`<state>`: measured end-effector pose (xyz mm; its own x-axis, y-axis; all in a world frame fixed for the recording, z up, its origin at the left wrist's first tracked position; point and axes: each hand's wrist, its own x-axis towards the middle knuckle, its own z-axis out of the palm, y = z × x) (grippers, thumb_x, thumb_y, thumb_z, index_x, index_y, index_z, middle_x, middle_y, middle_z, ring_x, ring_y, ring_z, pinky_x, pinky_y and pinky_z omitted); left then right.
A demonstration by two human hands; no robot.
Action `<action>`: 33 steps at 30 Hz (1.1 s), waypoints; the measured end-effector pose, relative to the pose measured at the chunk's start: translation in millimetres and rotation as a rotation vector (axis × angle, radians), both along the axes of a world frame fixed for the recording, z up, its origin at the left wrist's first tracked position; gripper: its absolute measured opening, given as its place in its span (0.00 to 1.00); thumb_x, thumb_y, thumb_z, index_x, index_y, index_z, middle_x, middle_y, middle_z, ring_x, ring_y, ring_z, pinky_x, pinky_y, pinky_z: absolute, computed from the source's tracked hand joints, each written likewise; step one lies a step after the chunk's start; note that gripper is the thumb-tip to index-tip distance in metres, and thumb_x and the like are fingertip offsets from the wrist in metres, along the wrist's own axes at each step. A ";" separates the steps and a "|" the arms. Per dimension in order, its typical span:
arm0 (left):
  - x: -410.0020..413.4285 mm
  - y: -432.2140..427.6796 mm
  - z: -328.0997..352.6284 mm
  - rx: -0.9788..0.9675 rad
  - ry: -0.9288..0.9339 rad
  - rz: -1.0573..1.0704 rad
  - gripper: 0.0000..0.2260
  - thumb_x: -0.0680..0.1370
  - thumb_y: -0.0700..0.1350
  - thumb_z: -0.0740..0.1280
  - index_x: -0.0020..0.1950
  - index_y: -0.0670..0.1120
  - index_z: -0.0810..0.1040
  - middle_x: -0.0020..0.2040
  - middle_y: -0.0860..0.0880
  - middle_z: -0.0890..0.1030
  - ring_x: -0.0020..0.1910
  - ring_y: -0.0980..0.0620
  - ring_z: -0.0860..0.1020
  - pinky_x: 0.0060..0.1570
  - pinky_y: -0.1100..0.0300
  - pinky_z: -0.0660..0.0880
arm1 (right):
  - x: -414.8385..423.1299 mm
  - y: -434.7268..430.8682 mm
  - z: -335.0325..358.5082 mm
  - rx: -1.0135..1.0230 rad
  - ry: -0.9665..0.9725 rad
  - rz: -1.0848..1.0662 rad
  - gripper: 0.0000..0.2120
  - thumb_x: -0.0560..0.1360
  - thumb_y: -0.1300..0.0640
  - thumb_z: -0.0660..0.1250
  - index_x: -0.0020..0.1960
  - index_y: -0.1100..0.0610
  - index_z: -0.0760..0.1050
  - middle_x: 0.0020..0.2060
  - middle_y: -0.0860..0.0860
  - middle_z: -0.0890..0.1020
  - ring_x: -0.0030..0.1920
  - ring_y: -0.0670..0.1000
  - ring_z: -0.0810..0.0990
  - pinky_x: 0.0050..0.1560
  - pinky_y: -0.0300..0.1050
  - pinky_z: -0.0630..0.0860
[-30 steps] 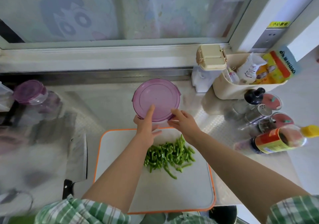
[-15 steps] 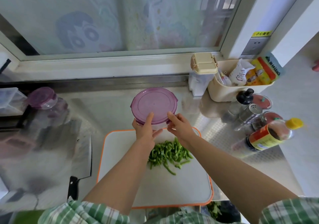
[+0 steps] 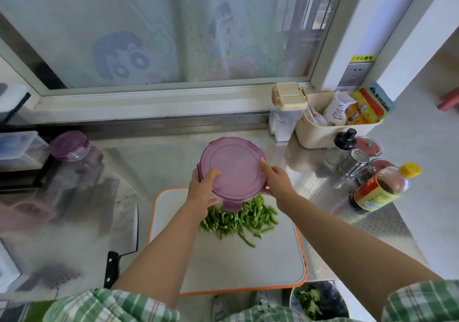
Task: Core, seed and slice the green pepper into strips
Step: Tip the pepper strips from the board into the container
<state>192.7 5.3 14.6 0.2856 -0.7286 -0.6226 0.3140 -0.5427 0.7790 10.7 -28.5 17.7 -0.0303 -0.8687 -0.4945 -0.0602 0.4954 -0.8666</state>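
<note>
The green pepper strips [image 3: 238,218] lie in a loose heap on the far half of the white cutting board [image 3: 236,267], so the cutting looks finished; the step in hand seems to be bringing over the purple-lidded round container [image 3: 234,167] to take them. The left hand [image 3: 205,187] grasps its left edge with the thumb on the lid; the right hand [image 3: 277,180] clasps the right edge, fingers curled over the rim. The container overlaps the board's far edge and the heap; whether it rests there or is held above, I cannot tell. To do this well, set it on bare board or counter just beside the heap, not on the strips; keep it level; free the clip tabs before lifting the lid. The cleaver [image 3: 124,227] lies on the counter left of the board, well apart from both hands.
</note>
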 end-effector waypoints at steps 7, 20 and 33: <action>8.9 11.4 0.4 0.009 -0.010 -0.060 0.15 0.73 0.47 0.70 0.60 0.53 0.74 0.60 0.49 0.78 0.55 0.46 0.79 0.38 0.57 0.72 | -8.5 14.3 -7.8 -0.040 0.023 0.033 0.26 0.73 0.39 0.68 0.53 0.62 0.73 0.39 0.55 0.78 0.34 0.52 0.79 0.39 0.49 0.81; 1.6 23.3 -3.4 0.035 0.045 -0.010 0.30 0.56 0.57 0.72 0.57 0.54 0.75 0.60 0.44 0.78 0.57 0.42 0.78 0.52 0.47 0.80 | -2.9 24.8 -18.0 -0.005 0.085 -0.009 0.39 0.51 0.21 0.71 0.34 0.58 0.74 0.31 0.55 0.68 0.30 0.54 0.60 0.36 0.51 0.60; 9.0 24.1 4.5 -0.121 -0.073 -0.280 0.16 0.73 0.45 0.74 0.60 0.48 0.77 0.55 0.46 0.82 0.53 0.46 0.82 0.57 0.46 0.78 | -23.3 19.5 -11.2 -0.238 0.312 0.138 0.22 0.71 0.38 0.71 0.43 0.58 0.73 0.36 0.51 0.77 0.37 0.49 0.75 0.39 0.42 0.71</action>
<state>201.7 29.3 19.1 0.1040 -0.8530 -0.5115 0.1057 -0.5019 0.8585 -12.6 -8.9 6.5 -0.0220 -0.9640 -0.2652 -0.3902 0.2525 -0.8854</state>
